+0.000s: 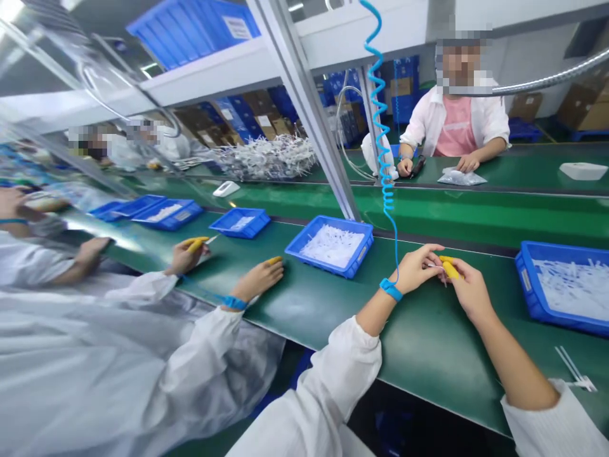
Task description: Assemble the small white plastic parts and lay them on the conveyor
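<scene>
My left hand (415, 270), with a blue wrist strap (391, 290) joined to a coiled blue cord, meets my right hand (469, 292) above the green work surface (342, 317). Yellow covers (451, 270) sit on the fingertips of my right hand. Both hands are closed in a pinch around a small, thin whitish piece (435, 266); its kind is too small to make out, and fingers hide most of it. Left of my hands stands a blue tray (328, 270) of white strip-like pieces (330, 244). Another blue tray (528, 289) with similar pieces is on the right.
A few white parts with thin leads (583, 383) lie near my right sleeve. At my left, a co-worker's hands (259, 279) work over the same bench. A metal post (309, 114) rises behind the trays. Across the bench sits another person (457, 127) with a clear bag (461, 176).
</scene>
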Available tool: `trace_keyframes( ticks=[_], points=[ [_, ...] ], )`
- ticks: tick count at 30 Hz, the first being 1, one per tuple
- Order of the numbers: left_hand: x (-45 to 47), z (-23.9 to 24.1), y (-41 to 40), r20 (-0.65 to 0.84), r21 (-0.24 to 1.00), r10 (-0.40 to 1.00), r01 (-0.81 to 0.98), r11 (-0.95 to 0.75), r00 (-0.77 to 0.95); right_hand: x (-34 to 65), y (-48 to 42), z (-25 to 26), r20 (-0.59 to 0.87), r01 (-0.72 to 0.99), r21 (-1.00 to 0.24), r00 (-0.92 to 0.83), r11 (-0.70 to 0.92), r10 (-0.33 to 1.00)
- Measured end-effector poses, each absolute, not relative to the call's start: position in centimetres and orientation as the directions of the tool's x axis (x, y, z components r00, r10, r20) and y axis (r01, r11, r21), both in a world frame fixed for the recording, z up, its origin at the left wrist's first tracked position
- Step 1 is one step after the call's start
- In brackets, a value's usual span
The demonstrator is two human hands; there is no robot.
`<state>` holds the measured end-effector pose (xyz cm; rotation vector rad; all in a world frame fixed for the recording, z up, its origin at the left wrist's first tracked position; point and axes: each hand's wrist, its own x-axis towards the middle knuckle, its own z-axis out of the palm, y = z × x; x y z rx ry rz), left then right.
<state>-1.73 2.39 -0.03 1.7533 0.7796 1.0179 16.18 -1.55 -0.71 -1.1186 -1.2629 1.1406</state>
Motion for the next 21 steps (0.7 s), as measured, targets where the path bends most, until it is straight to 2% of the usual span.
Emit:
trace_keyframes(
  ticks=[5,9,11,13,15,19,21],
  points=[
    [-1.8,0.1,2.7,0.323,0.892,0.860,0.178,-0.416,0.394,16.5,-1.3,-0.9,0.086,-0.027,-0.996,0.004,0.086,0.996],
    [-4.3,3.0,2.5,0.529,0.744,0.828,0.368,-0.557,0.184,16.6,-1.1,-1.0,0.033,-0.097,-0.995,0.032,0.036,0.999],
    [-6.8,4.7,2.5,0.622,0.666,0.782,0.498,-0.555,0.040,16.6,-1.1,-1.0,0.024,-0.104,-0.994,0.035,0.027,0.999],
    [-10.0,5.8,2.6,0.644,0.629,0.760,0.626,-0.460,-0.089,16.5,-1.2,-1.0,0.026,-0.092,-0.995,0.032,0.029,0.999],
    [-13.1,6.3,2.7,0.589,0.616,0.786,0.734,-0.286,-0.187,16.4,-1.2,-1.0,0.031,-0.075,-0.997,0.030,0.033,0.999],
    [-17.1,5.8,2.9,0.323,0.514,0.897,0.852,0.102,-0.303,16.4,-1.1,-1.0,0.031,-0.060,-0.998,0.035,0.033,0.999],
    [-17.6,5.3,2.9,0.183,0.446,0.934,0.872,0.200,-0.307,16.5,-1.1,-1.0,0.030,-0.049,-0.998,0.035,0.031,0.999]
  ],
)
